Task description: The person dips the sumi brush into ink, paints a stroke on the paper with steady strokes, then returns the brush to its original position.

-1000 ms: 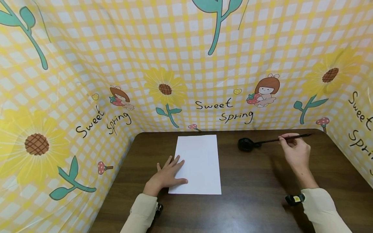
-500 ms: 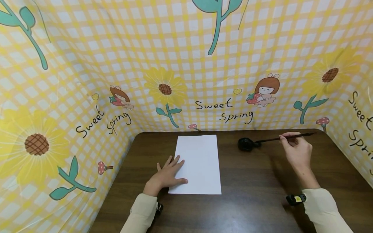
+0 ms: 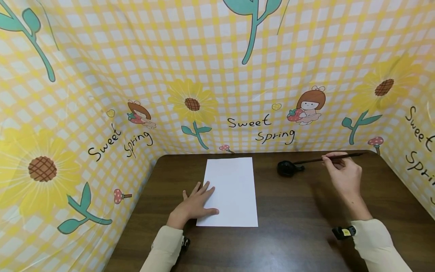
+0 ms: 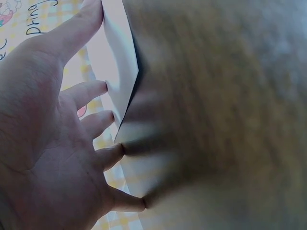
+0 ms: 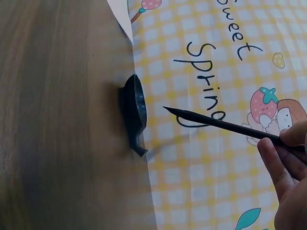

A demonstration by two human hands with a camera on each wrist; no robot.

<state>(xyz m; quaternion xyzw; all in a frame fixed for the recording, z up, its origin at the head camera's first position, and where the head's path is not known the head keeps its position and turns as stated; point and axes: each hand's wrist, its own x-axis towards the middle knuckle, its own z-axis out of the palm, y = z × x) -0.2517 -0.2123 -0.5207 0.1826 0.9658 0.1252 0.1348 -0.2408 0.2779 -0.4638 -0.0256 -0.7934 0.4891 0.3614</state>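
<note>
Nearest, two pale sleeves (image 3: 377, 241) reached in over the dark wooden table (image 3: 292, 234), each with a small black device (image 3: 344, 232) at the wrist. On the left, the left hand (image 3: 193, 206) lay palm down with its fingers spread wide and gripped nothing. Its thumb, index and middle fingers rested on the left side of a white sheet of paper (image 3: 234, 189), while the ring and little fingertips touched the wood just beyond the left edge. The sheet lay flat, its long sides running from near to far, and its visible surface was blank.

Farther off, on the right, the right hand (image 3: 346, 179) was raised above the table, with thumb and fingers closed in a pinch around the shaft of a thin dark brush (image 5: 225, 125). The brush was held at a slant, its pointed tip to the left; the right wrist view showed that tip apart from a black dish (image 3: 286, 169). The dish sat right of the paper, near the far edge, its short spout-like end to the right. Farthest of all hung a yellow checked cloth (image 3: 255, 94) printed with sunflowers and "Sweet Spring".
</note>
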